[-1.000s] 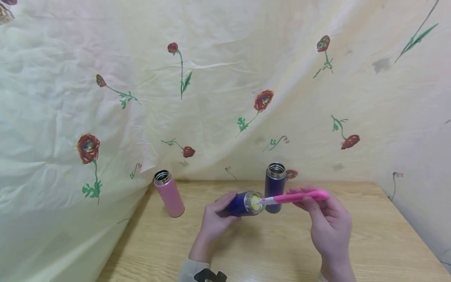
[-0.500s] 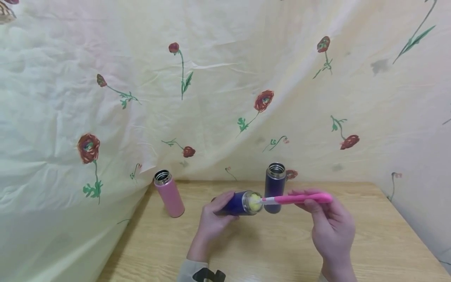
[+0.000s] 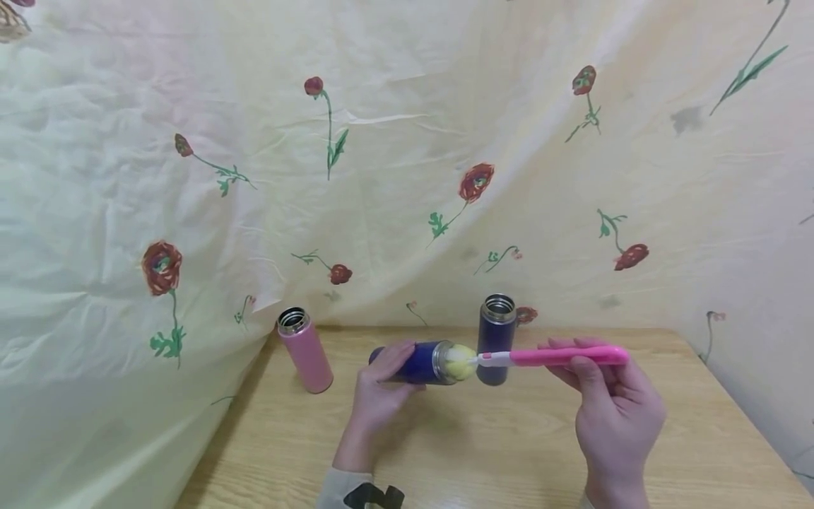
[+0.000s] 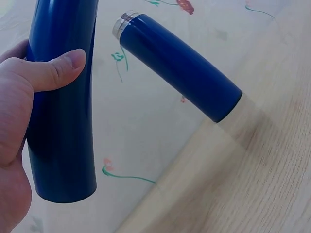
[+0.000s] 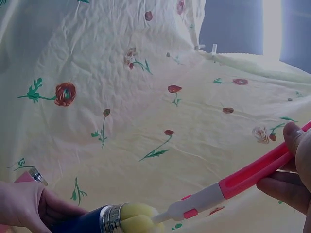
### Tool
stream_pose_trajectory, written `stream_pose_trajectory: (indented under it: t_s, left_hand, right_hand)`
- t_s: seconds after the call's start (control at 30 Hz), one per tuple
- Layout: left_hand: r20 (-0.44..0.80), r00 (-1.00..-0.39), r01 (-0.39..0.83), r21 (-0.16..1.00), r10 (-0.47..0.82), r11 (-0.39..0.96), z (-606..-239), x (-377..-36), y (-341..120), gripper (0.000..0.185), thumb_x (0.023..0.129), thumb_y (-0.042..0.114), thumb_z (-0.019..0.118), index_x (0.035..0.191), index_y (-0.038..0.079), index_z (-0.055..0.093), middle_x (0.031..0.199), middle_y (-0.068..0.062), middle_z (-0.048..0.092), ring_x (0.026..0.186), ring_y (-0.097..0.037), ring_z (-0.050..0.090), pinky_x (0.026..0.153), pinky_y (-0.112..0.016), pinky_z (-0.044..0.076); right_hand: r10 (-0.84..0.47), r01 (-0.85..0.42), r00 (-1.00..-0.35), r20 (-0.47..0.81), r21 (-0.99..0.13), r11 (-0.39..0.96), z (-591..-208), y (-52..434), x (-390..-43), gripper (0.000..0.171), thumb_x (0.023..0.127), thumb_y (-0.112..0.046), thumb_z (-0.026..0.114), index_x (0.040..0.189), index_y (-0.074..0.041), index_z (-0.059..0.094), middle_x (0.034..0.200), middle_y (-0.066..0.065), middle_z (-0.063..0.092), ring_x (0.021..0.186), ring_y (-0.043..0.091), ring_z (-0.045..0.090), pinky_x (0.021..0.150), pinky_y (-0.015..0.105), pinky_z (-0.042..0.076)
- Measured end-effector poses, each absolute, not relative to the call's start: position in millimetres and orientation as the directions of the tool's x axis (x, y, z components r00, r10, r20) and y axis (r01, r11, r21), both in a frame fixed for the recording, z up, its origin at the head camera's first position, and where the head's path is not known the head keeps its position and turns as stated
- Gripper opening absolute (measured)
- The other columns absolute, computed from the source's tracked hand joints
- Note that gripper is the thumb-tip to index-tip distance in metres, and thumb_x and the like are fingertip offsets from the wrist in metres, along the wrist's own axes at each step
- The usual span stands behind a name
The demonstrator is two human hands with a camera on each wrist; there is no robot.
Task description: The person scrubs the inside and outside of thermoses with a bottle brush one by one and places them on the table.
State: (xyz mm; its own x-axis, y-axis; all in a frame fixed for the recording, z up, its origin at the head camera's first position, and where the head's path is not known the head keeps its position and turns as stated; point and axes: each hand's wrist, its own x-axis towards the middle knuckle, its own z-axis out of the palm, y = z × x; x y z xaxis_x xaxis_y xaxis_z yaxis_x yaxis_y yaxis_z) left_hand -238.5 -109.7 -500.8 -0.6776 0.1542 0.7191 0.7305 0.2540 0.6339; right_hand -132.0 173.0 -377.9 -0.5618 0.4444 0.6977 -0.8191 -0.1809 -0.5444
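Fingers of my left hand curl round a dark blue metal flask, held on its side above the wooden table. My right hand pinches the pink plastic handle of a bottle brush; its yellow sponge head sits at the flask's mouth, between both sets of fingers. Beyond them stand a second dark blue flask and a pink flask.

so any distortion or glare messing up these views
Left wrist view: lens distortion bends the held blue bottle into a curve. Right wrist view: a blown-out bright strip at the top right, with the sponge brush sharp. Head view: soft, even light, with fisheye curving at the edges.
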Motion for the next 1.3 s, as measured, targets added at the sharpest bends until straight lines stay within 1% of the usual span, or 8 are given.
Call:
stream_pose_trajectory:
  t_s: [0.3,0.47,0.63,0.8,0.93,1.07,1.17,1.3]
  left_hand:
    - [0.723,-0.665,0.746,0.635,0.186,0.199,-502.5,-240.0,-111.7,0.07,0.062,-0.011,0.097,0.128,0.001,0.076,0.132,-0.014,0.074,0.128,-0.036,0.067,0.118,-0.038,0.046]
    - [0.642,-0.734,0.678,0.714,0.22,0.175,-501.8,-237.6,-117.0,0.073,0.065,-0.011,0.095,0.133,0.006,0.075,0.137,-0.009,0.072,0.133,-0.032,0.065,0.119,-0.038,0.044]
    - [0.52,-0.815,0.567,0.808,0.258,0.162,-499.6,-235.4,-122.8,0.077,0.068,-0.012,0.093,0.138,0.015,0.075,0.14,0.002,0.071,0.137,-0.025,0.061,0.121,-0.035,0.041]
    - [0.537,-0.807,0.58,0.799,0.243,0.159,-498.4,-234.2,-122.4,0.075,0.067,-0.009,0.095,0.136,0.013,0.075,0.138,-0.001,0.072,0.134,-0.026,0.063,0.12,-0.035,0.043]
    - [0.643,-0.737,0.672,0.728,0.207,0.131,-498.1,-234.7,-118.7,0.073,0.063,-0.011,0.096,0.131,0.007,0.077,0.134,-0.01,0.074,0.129,-0.028,0.067,0.117,-0.035,0.047]
    - [0.733,-0.653,0.757,0.642,0.189,0.125,-496.0,-236.3,-115.5,0.072,0.061,-0.013,0.097,0.128,0.005,0.078,0.13,-0.015,0.075,0.126,-0.028,0.069,0.115,-0.036,0.049]
    - [0.761,-0.616,0.787,0.607,0.202,0.115,-495.3,-236.6,-111.0,0.073,0.06,-0.012,0.098,0.128,0.007,0.078,0.127,-0.016,0.076,0.125,-0.027,0.07,0.115,-0.035,0.049]
    - [0.77,-0.595,0.801,0.593,0.232,0.086,-493.5,-232.3,-101.0,0.079,0.06,-0.009,0.1,0.133,0.012,0.077,0.128,-0.016,0.075,0.124,-0.027,0.071,0.112,-0.037,0.052]
  right_hand:
    - [0.393,-0.885,-0.464,0.794,-0.395,-0.249,-376.8,170.7,-137.7,0.008,0.091,0.036,0.047,0.098,0.037,0.05,0.097,0.032,0.076,0.091,0.034,0.08,0.081,0.038,0.065]
    - [0.364,-0.905,-0.418,0.832,-0.348,-0.243,-375.6,172.1,-139.2,0.004,0.094,0.034,0.045,0.095,0.034,0.049,0.097,0.032,0.075,0.092,0.032,0.08,0.084,0.036,0.065]
    - [0.383,-0.91,-0.413,0.827,-0.356,-0.212,-376.8,175.5,-136.7,0.004,0.096,0.03,0.047,0.096,0.033,0.05,0.096,0.027,0.077,0.09,0.029,0.08,0.085,0.032,0.064]
    - [0.409,-0.905,-0.423,0.808,-0.361,-0.223,-376.6,177.9,-133.8,0.005,0.095,0.031,0.049,0.099,0.034,0.051,0.097,0.03,0.076,0.09,0.031,0.08,0.083,0.034,0.064]
    - [0.452,-0.885,-0.465,0.761,-0.419,-0.204,-374.9,175.4,-128.7,0.012,0.094,0.031,0.054,0.105,0.036,0.053,0.1,0.032,0.076,0.091,0.03,0.08,0.079,0.034,0.064]
    - [0.469,-0.816,-0.562,0.681,-0.55,-0.18,-375.5,166.1,-128.4,0.018,0.093,0.027,0.062,0.11,0.032,0.058,0.101,0.027,0.078,0.087,0.026,0.081,0.073,0.033,0.063]
    - [0.445,-0.706,-0.67,0.594,-0.694,-0.138,-378.3,156.1,-133.1,0.017,0.095,0.021,0.065,0.112,0.025,0.063,0.101,0.021,0.079,0.084,0.023,0.08,0.072,0.033,0.063]
    - [0.332,-0.58,-0.764,0.554,-0.814,0.024,-387.4,143.3,-142.4,0.016,0.095,0.015,0.071,0.111,0.012,0.07,0.103,0.01,0.081,0.082,0.017,0.079,0.071,0.027,0.065]
